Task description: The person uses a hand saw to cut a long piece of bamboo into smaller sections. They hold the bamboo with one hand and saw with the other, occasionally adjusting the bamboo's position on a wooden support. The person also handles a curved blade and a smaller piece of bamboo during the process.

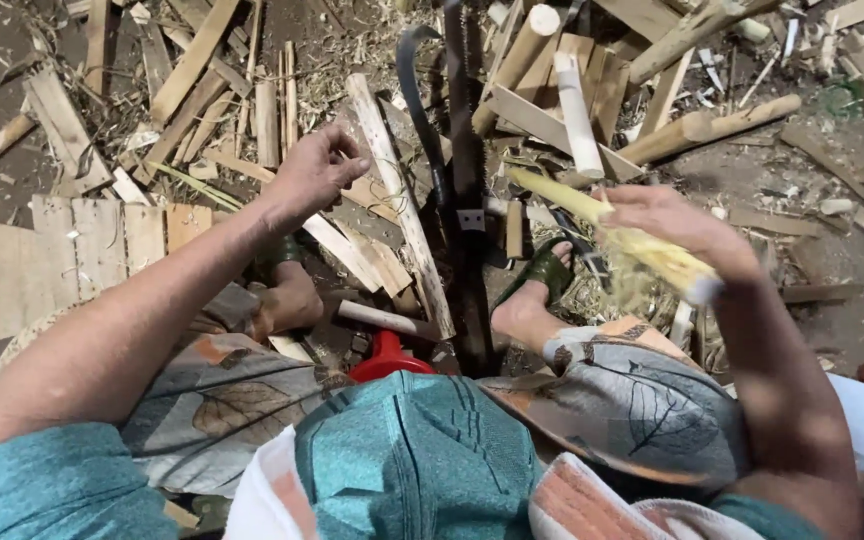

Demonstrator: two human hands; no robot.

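Two hands work above a seated lap. Right hand point(674, 222) closes around a pale yellow bamboo stick point(612, 235), frayed and fibrous at its near end; it looks light, stiff and splintery, best gripped mid-length. Left hand point(317, 170), loosely curled, empty, hovers over a pale wooden slat point(402, 205). Beyond, a dark upright blade point(464, 150) rises from littered ground point(792, 190) of flat offcuts and round poles.

wood offcuts point(192, 60), dark blade point(467, 170), red stool point(387, 355), green sandal point(544, 270)
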